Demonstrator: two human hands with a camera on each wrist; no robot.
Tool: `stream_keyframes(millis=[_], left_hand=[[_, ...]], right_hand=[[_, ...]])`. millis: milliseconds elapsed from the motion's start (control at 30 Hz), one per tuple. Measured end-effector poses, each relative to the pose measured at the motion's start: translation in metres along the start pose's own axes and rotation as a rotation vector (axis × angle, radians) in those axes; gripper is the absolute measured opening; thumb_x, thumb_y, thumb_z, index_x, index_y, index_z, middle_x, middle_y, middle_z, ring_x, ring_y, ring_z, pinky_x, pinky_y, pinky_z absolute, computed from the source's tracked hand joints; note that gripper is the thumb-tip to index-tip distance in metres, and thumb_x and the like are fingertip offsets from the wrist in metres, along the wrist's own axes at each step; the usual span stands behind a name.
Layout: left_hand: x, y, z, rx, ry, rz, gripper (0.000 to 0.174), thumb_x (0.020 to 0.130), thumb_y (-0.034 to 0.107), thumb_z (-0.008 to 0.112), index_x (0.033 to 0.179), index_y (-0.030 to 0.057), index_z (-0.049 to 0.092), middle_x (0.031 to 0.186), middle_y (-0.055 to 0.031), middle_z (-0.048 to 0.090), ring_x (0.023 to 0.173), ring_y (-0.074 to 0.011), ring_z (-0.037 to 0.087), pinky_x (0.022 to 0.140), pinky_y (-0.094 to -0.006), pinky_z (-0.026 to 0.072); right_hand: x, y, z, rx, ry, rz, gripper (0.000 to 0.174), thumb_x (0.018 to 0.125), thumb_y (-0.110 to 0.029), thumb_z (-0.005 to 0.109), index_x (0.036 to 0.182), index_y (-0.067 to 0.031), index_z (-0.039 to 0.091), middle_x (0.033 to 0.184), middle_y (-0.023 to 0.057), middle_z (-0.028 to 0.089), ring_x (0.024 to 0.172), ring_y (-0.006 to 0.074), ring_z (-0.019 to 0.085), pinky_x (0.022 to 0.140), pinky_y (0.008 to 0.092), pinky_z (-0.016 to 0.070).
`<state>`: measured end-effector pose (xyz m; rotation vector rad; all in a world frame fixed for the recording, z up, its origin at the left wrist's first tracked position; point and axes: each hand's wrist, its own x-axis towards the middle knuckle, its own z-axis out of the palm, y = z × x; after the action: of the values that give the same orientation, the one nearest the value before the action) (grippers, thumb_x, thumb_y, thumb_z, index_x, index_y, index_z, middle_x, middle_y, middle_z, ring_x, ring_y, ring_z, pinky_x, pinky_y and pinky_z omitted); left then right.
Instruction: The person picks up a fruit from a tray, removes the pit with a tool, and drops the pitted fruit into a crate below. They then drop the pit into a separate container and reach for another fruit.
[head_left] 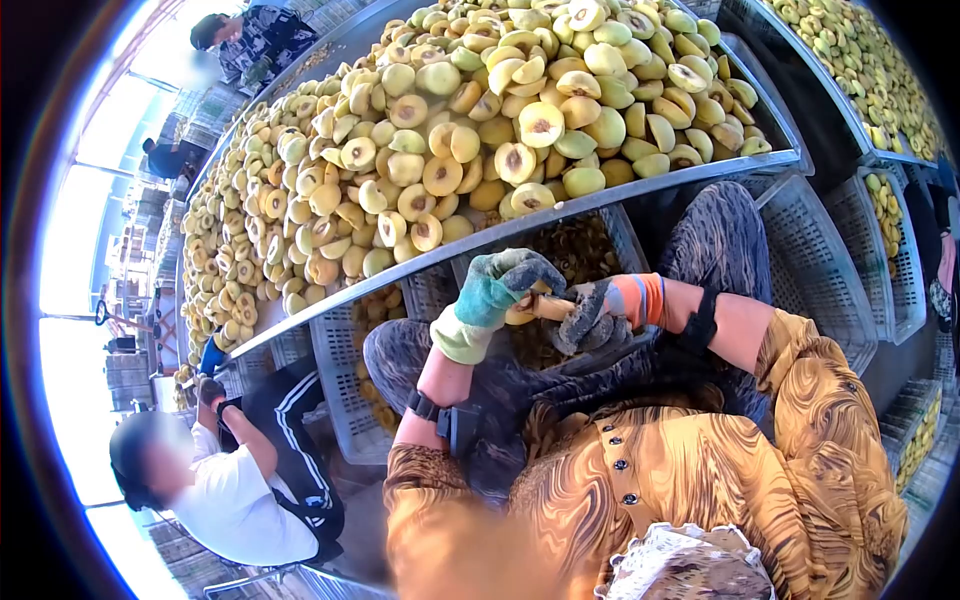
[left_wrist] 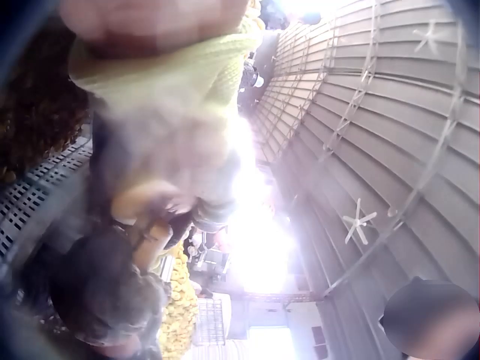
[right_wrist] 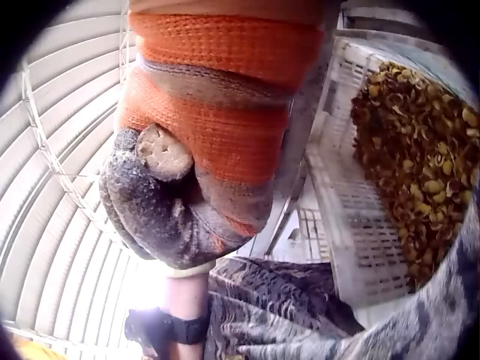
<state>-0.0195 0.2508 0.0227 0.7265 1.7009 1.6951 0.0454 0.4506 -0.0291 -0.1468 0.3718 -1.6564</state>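
Observation:
My gloved left hand, green with a pale cuff, pinches a yellow peach half over my lap. The fruit also shows under the fingers in the left wrist view, partly blurred. My right hand, in an orange and dark grey glove, grips a wooden-handled tool pointed at the fruit. In the right wrist view, the round butt of its handle pokes out of the curled fingers. The tool's working end is hidden at the fruit and left fingers.
A metal-edged table heaped with peach halves stands in front. Below, a crate holds brown scraps and pits. More crates stand at right. A person in a white shirt sits at left.

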Motion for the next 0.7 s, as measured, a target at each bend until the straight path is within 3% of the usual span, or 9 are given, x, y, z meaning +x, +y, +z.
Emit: stream_keyframes(millis=[100,167,233,267,300,500,533,600,700], left_hand=[[0.0,0.0,0.008,-0.207,-0.008,0.129,0.021,0.09,0.017,0.057,0.094,-0.002,0.066,0.083,-0.0069,0.066,0.074,-0.0137,0.06,0.07,-0.0288,0.0495],[-0.001,-0.005,0.028,-0.529,0.117,0.176,0.025,0.091,0.018,0.054,0.099,-0.0032,0.064,0.088,-0.01,0.066,0.078,-0.0164,0.062,0.072,-0.0312,0.0512],[0.011,-0.05,0.016,-0.56,0.418,0.157,0.03,0.094,0.022,0.049,0.102,-0.0039,0.061,0.094,-0.0128,0.066,0.082,-0.0194,0.064,0.074,-0.0332,0.0525],[0.013,-0.073,0.004,-0.576,0.544,0.144,0.033,0.096,0.024,0.047,0.104,-0.0043,0.06,0.097,-0.0142,0.065,0.084,-0.0209,0.065,0.076,-0.0342,0.0532],[0.013,-0.031,0.01,-0.455,0.658,0.158,0.034,0.096,0.026,0.046,0.105,-0.0036,0.061,0.098,-0.0133,0.066,0.085,-0.0202,0.065,0.077,-0.0323,0.0529],[-0.012,0.012,-0.013,-0.576,0.804,0.145,0.039,0.099,0.034,0.042,0.115,0.0017,0.058,0.099,-0.01,0.064,0.089,-0.0193,0.062,0.079,-0.0316,0.0523],[-0.013,0.009,-0.014,-0.52,0.823,0.137,0.04,0.099,0.034,0.043,0.117,0.002,0.057,0.101,-0.0098,0.063,0.091,-0.0194,0.062,0.079,-0.0316,0.0523],[-0.014,0.002,-0.013,-0.549,0.812,0.141,0.04,0.098,0.033,0.046,0.121,0.002,0.055,0.106,-0.0096,0.061,0.094,-0.0192,0.06,0.082,-0.0316,0.0505],[-0.015,0.003,-0.01,-0.417,0.853,0.218,0.04,0.096,0.03,0.05,0.126,0.0018,0.052,0.113,-0.0095,0.058,0.101,-0.0183,0.057,0.088,-0.0314,0.0463]], right_hand=[[0.015,0.01,0.002,0.312,-0.428,0.0,0.02,0.091,-0.018,0.055,0.074,-0.0152,0.046,0.051,-0.0095,0.033,0.035,0.0003,0.029,0.03,0.0166,0.0205],[0.024,0.011,0.001,0.002,-0.277,-0.076,0.025,0.089,-0.026,0.061,0.094,-0.003,0.052,0.054,-0.0057,0.041,0.037,0.004,0.035,0.033,0.018,0.029],[0.027,0.011,-0.003,0.342,-0.228,-0.207,0.03,0.088,-0.025,0.062,0.099,0.0006,0.051,0.057,-0.0029,0.046,0.039,0.0055,0.039,0.035,0.0208,0.0301],[0.021,0.002,0.002,0.119,-0.034,-0.301,0.029,0.087,-0.024,0.062,0.099,0.0007,0.052,0.057,-0.002,0.046,0.039,0.0064,0.04,0.035,0.0209,0.0302],[0.012,-0.01,0.009,-0.103,0.158,-0.388,0.028,0.087,-0.022,0.062,0.098,0.0007,0.052,0.057,-0.0011,0.047,0.039,0.0072,0.04,0.035,0.021,0.0302],[0.001,-0.039,0.011,-0.297,0.412,-0.623,0.025,0.084,-0.022,0.067,0.093,0.0003,0.061,0.053,0.0003,0.049,0.039,0.0095,0.044,0.035,0.0253,0.0313],[0.022,-0.031,-0.011,-0.462,0.655,-0.8,0.023,0.085,-0.023,0.066,0.093,-0.0017,0.062,0.054,-0.0006,0.05,0.039,0.0093,0.044,0.036,0.0256,0.0317],[0.028,-0.028,-0.036,-0.604,1.056,-0.459,0.019,0.085,-0.024,0.066,0.091,-0.0059,0.064,0.059,-0.0023,0.052,0.043,0.0094,0.045,0.038,0.0248,0.0334],[0.035,-0.014,-0.052,-0.067,0.759,-0.176,0.022,0.08,-0.027,0.072,0.084,-0.007,0.063,0.062,-0.0006,0.054,0.046,0.0105,0.048,0.039,0.0247,0.036]])
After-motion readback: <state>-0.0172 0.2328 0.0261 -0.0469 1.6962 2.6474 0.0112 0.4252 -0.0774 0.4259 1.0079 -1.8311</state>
